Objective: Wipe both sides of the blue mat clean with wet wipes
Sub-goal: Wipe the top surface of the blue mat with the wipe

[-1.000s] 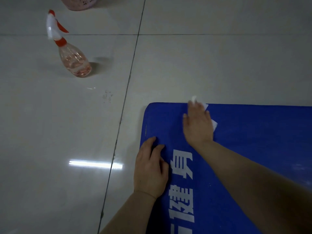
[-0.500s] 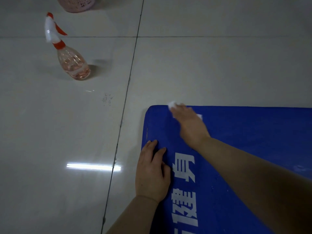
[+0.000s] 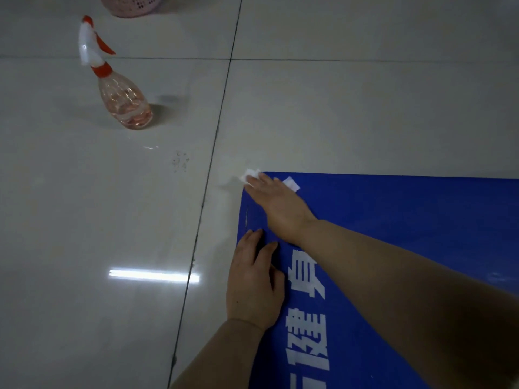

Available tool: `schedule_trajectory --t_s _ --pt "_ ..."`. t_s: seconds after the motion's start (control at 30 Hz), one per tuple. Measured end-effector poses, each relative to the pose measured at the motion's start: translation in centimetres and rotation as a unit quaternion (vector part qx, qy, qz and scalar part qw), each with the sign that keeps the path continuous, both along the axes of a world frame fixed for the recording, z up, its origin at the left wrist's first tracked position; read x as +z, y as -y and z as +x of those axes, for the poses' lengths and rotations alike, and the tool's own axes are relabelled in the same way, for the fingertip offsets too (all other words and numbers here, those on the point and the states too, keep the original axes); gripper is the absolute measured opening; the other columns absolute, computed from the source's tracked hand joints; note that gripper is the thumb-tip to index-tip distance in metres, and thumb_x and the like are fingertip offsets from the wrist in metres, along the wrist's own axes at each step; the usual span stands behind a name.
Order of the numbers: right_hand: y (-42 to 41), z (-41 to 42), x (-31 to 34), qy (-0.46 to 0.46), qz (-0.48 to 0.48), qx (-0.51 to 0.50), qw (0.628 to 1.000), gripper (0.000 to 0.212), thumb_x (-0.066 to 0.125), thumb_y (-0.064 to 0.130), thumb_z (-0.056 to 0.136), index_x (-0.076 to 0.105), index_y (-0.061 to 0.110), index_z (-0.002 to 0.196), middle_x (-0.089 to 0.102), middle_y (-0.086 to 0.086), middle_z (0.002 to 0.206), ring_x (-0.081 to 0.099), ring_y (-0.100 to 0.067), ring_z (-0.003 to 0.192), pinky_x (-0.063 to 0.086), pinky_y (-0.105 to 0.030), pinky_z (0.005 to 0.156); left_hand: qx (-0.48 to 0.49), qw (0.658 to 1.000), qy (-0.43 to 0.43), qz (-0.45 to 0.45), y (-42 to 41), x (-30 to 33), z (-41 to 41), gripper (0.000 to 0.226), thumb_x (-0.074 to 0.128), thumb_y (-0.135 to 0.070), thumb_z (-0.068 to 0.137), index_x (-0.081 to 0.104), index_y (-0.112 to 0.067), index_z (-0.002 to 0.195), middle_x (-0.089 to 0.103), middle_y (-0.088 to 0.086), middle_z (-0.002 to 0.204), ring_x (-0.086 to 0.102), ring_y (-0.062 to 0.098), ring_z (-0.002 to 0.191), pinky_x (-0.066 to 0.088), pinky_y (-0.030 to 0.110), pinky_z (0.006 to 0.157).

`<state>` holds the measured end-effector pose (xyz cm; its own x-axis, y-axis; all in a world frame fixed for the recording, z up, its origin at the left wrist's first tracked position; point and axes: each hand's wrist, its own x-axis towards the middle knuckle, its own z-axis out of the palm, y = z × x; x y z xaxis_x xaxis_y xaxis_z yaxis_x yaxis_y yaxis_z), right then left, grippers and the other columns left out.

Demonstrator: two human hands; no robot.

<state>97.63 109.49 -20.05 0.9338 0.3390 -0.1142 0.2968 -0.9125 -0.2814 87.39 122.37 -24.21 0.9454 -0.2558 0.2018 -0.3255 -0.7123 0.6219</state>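
Observation:
A blue mat (image 3: 407,220) with white characters lies flat on the tiled floor, filling the lower right. My right hand (image 3: 278,206) reaches across it and presses a white wet wipe (image 3: 250,175) onto the mat's far left corner; the wipe sticks out past the fingertips over the corner, and another bit shows by the thumb side. My left hand (image 3: 254,282) rests flat, fingers together, on the mat's left edge just below the right wrist, holding nothing.
A clear spray bottle (image 3: 123,99) with pinkish liquid and a red-white trigger stands on the floor at the upper left. A pink perforated basket (image 3: 132,5) is cut off at the top edge. Small marks (image 3: 179,161) dot the glossy tiles left of the mat.
My right hand has slid the wipe leftward along the mat's far edge to its left corner. My left hand has stayed pressed on the mat's left edge.

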Motion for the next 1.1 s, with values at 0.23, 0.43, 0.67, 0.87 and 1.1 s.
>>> schedule_trajectory --t_s 0.23,0.43,0.67,0.87,1.1 --pt "8.8 -6.1 0.5 -0.021 -0.063 -0.345 0.936 0.073 0.041 -0.003 0.092 -0.001 0.006 0.151 -0.003 -0.007 0.16 0.001 -0.025 0.147 0.006 -0.034 0.12 0.016 1.0 -0.025 0.002 0.2 0.6 -0.1 0.044 0.039 -0.026 0.085 0.065 -0.009 0.116 0.051 0.01 0.137 0.039 0.023 0.132 0.044 0.045 0.103" --pt "-0.8 -4.7 -0.9 0.025 -0.059 -0.11 0.992 0.067 0.03 0.018 0.098 -0.01 -0.008 0.145 0.007 -0.018 0.156 0.011 -0.032 0.143 0.01 -0.042 0.119 0.002 1.0 -0.028 -0.007 0.2 0.4 -0.1 0.037 0.066 -0.005 0.079 0.062 -0.003 0.116 0.052 0.015 0.135 0.043 0.025 0.129 0.047 0.048 0.1" --pt "4.6 -6.9 1.0 -0.012 -0.018 -0.081 0.997 0.08 0.04 -0.013 0.088 -0.002 0.01 0.152 -0.004 -0.002 0.16 0.0 -0.017 0.147 0.008 -0.031 0.119 0.025 0.999 -0.029 -0.01 0.4 0.6 0.0 0.039 0.07 0.002 0.075 0.066 -0.005 0.112 0.052 0.012 0.136 0.044 0.026 0.13 0.044 0.042 0.101" --pt "9.6 -11.3 1.7 -0.032 -0.015 -0.302 0.953 0.08 0.046 -0.008 0.089 0.001 0.012 0.153 0.0 -0.005 0.16 0.014 -0.023 0.145 0.026 -0.035 0.114 0.02 0.999 0.0 0.042 0.4 1.2 -0.4 0.037 0.073 0.005 0.073 0.068 0.002 0.11 0.058 0.021 0.128 0.056 0.038 0.117 0.05 0.051 0.094" --pt "0.7 -10.0 -0.4 0.023 -0.02 -0.185 0.982 0.073 0.042 0.005 0.092 0.0 0.007 0.151 0.003 -0.007 0.159 0.001 -0.025 0.146 0.002 -0.043 0.118 0.108 0.994 -0.005 -0.006 -0.9 0.9 -5.3 0.04 0.066 0.002 0.082 0.058 0.002 0.121 0.053 0.02 0.132 0.049 0.024 0.118 0.038 0.032 0.103"
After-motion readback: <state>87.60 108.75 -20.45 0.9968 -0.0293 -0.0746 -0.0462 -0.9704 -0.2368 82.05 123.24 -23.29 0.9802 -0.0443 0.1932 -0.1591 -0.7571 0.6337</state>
